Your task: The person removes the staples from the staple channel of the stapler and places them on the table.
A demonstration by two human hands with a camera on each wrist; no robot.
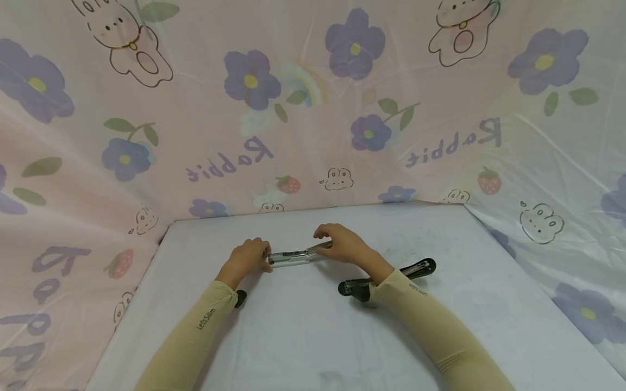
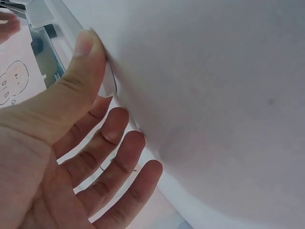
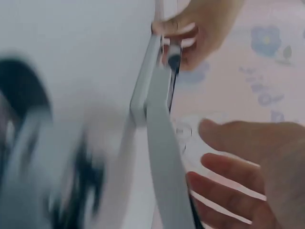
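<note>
A grey stapler point(image 1: 288, 257), folded wide open, stretches between my two hands at the middle of the table. My left hand point(image 1: 246, 257) pinches its left end between thumb and index finger; the other fingers point(image 2: 128, 152) spread below in the left wrist view. At the opposite end is my right hand point(image 1: 348, 245), thumb and fingers apart. In the right wrist view its fingertips point(image 3: 198, 179) lie beside the long grey arm of the stapler point(image 3: 164, 162); whether they touch it is hard to tell. A black stapler point(image 1: 421, 267), also opened out, lies under my right wrist, partly hidden.
A small black rounded thing point(image 1: 240, 298) shows beside my left wrist, mostly hidden by the sleeve. The white table point(image 1: 293, 336) ends at the back against a printed curtain point(image 1: 303, 119), which also hangs along both sides.
</note>
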